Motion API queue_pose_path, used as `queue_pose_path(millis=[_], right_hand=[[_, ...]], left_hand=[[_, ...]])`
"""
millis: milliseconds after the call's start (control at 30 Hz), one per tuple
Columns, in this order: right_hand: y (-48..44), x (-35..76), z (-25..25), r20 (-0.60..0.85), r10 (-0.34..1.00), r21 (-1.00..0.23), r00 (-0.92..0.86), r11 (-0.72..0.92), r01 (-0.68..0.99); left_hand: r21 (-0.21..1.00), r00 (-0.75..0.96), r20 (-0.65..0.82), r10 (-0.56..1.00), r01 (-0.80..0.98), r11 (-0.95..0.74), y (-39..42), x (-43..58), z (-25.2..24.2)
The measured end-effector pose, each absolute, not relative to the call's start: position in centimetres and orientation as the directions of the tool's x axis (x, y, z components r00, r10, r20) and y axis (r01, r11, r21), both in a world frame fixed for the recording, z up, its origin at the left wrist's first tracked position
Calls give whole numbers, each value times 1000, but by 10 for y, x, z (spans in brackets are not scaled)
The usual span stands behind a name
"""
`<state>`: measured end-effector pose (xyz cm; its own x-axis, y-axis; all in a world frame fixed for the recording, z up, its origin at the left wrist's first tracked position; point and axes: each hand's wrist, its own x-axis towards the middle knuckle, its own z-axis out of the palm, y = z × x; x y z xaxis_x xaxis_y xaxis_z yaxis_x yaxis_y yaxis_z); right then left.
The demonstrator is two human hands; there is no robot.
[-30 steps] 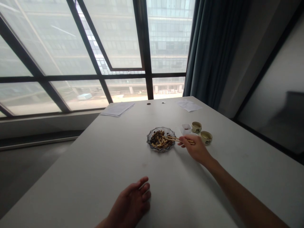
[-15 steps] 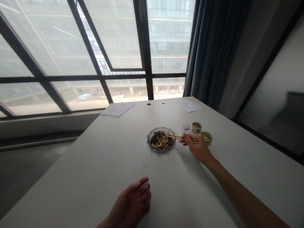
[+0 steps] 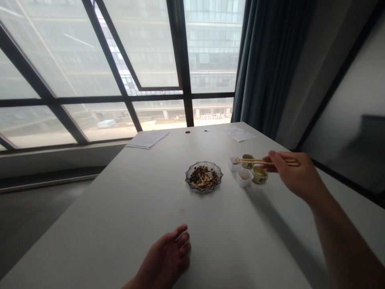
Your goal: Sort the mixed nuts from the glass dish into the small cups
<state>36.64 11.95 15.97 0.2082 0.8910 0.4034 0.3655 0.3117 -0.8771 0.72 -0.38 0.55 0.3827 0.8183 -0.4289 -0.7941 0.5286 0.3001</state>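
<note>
White tabletop [image 3: 99, 216] stretches out from the person toward a big window. Closest in, the left hand [image 3: 164, 257] lies low at the bottom of the view, fingers [image 3: 182, 237] loosely curled and holding nothing. The right hand [image 3: 293, 174] is raised above the table's right side, pinching a pair of wooden chopsticks [image 3: 267, 161] in a narrow grip, level and pointing left. Their tips reach over a small white square tub [image 3: 234, 163] with a few dark bits inside; whether they hold anything is too small to tell. A second white tub [image 3: 243, 177], with a few pale nuts in it, sits just beside the first and nearer the person. Left of both, well clear of the hand, a scalloped glass dish [image 3: 187, 176] holds a heap of mixed nuts [image 3: 203, 177]. Two small ceramic cups [image 3: 259, 175] stand just behind the tubs. Farther on lie loose papers [image 3: 148, 139], below the window [image 3: 150, 48] and a dark curtain [image 3: 267, 60].
</note>
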Motion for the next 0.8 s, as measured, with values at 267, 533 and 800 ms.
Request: queue_pose_path(millis=[267, 533, 800], right_hand=[[121, 385, 154, 342, 932, -853, 122, 252, 457], [125, 386, 152, 338, 933, -848, 122, 246, 470], [122, 379, 155, 408, 902, -835, 144, 304, 459]], left_hand=[[287, 386, -419, 822, -802, 523, -3, 8, 6], [294, 382, -430, 818, -797, 527, -3, 7, 6], [296, 382, -428, 819, -797, 527, -4, 7, 6]])
